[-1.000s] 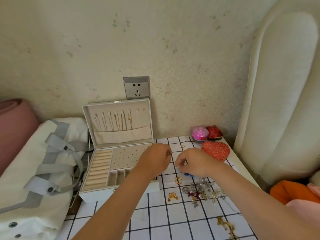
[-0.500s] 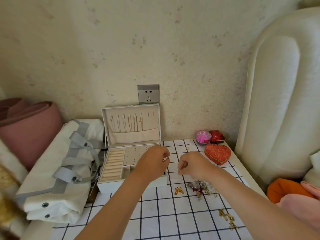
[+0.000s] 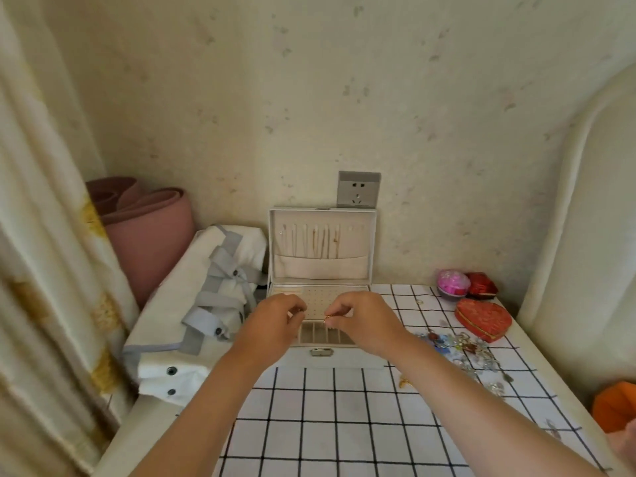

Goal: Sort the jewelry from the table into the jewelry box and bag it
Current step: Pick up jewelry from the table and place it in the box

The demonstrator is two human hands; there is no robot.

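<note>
Ring (image 3: 328, 317), gold: now pinched in right hand (image 3: 364, 321), carried from the pile (image 3: 461, 349) at right to over the near slots (image 3: 320, 333) of the box (image 3: 323, 358), ready to drop; left hand (image 3: 275, 321) beside, fingers curled, contents untellable.

grey wall socket (image 3: 359, 190) on the back wall; rolled pink mat (image 3: 151, 232) beside a patterned curtain (image 3: 44, 235); red heart-shaped box (image 3: 483, 318) on the desk (image 3: 344, 425).

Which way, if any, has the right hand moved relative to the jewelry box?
Yes. The right hand has moved left, from over the tablecloth beside the jewelry box to above its front compartments, pinching a small gold piece.
</note>
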